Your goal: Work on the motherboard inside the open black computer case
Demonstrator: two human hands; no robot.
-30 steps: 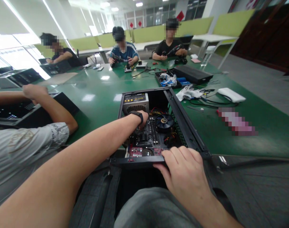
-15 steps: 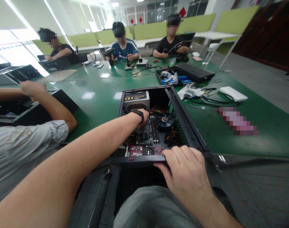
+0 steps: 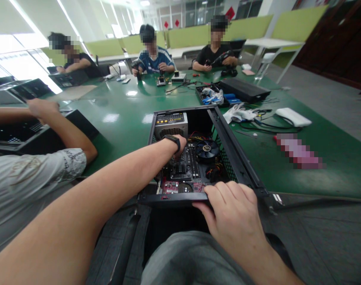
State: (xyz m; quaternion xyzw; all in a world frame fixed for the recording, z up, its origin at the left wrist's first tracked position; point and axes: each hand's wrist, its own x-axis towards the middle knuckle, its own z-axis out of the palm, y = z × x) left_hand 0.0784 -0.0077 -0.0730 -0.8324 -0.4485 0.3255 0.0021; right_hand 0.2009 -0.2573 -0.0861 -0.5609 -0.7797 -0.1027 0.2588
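Observation:
An open black computer case (image 3: 238,158) lies at the table's near edge. My left hand (image 3: 180,145), with a black band at the wrist, reaches down inside it over the motherboard (image 3: 183,170), just in front of the power supply (image 3: 171,123). Its fingers are mostly hidden, and I cannot make out what they touch. A black fan (image 3: 207,149) is to the right of this hand. My right hand (image 3: 230,206) is closed round the near rim of the case, thumb below and fingers on top. Red circuit board parts (image 3: 170,187) show by the near rim.
On the green table (image 3: 121,130), gloves (image 3: 240,114), cables, a white pouch (image 3: 293,117) and a pink item (image 3: 299,151) lie right of the case. A person's arm (image 3: 70,130) and another case (image 3: 82,126) are at left. Three people sit opposite.
The view has shifted very slightly. Both of my hands keep their places, the left inside the case and the right on its rim.

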